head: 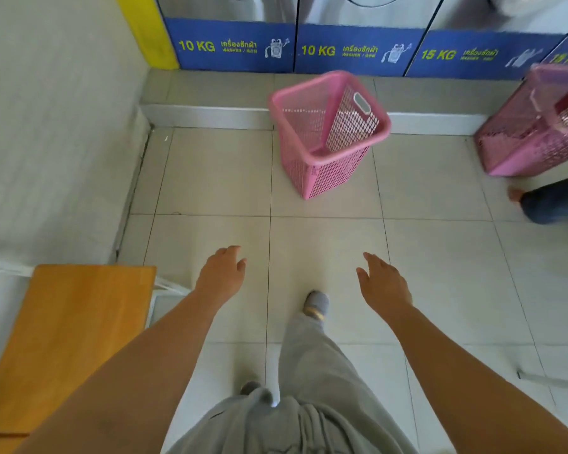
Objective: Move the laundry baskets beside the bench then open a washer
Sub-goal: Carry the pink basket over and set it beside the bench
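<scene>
A pink mesh laundry basket [328,132] stands empty on the tiled floor ahead, close to the low step under the washers. A second pink basket [535,122] leans at the right edge, partly cut off. The wooden bench [69,339] is at the lower left by the wall. My left hand [222,275] and my right hand [382,283] reach forward over the floor, both empty with fingers apart, well short of the near basket. A row of washers [358,50] with blue 10 KG and 15 KG panels lines the far wall; their doors are mostly out of frame.
Another person's foot and trouser leg [551,201] show at the right, beside the second basket. A metal-edged step [210,116] runs in front of the washers. The white wall [46,126] bounds the left side. My own foot [315,304] is stepping forward.
</scene>
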Demonstrator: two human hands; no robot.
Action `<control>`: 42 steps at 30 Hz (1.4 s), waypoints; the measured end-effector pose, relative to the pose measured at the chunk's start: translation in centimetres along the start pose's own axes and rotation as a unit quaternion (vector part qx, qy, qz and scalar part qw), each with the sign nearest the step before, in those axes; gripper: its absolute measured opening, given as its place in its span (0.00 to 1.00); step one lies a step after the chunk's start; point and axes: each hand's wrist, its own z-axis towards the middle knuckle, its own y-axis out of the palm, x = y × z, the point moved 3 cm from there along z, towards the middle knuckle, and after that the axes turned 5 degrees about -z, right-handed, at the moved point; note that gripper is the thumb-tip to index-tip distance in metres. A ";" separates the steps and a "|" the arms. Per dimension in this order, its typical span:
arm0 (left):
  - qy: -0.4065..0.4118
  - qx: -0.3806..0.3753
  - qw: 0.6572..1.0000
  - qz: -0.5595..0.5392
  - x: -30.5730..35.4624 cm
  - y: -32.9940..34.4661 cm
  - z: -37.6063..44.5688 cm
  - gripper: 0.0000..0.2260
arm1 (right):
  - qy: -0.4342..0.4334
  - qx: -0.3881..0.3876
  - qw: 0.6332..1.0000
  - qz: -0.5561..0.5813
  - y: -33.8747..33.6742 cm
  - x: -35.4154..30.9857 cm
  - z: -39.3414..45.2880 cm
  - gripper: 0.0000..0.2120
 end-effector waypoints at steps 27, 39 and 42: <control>-0.087 0.028 0.994 -0.061 23.4 -8.6 42.8 0.23 | -0.012 0.021 1.000 0.012 -22.0 1.6 48.7 0.24; -0.252 0.060 0.953 -0.154 27.3 -5.6 52.0 0.26 | -0.099 -0.016 0.995 -0.029 -23.7 3.5 65.6 0.20; -0.285 0.075 0.937 -0.185 28.3 -3.7 53.8 0.27 | -0.120 -0.032 0.991 -0.040 -22.8 4.5 69.6 0.20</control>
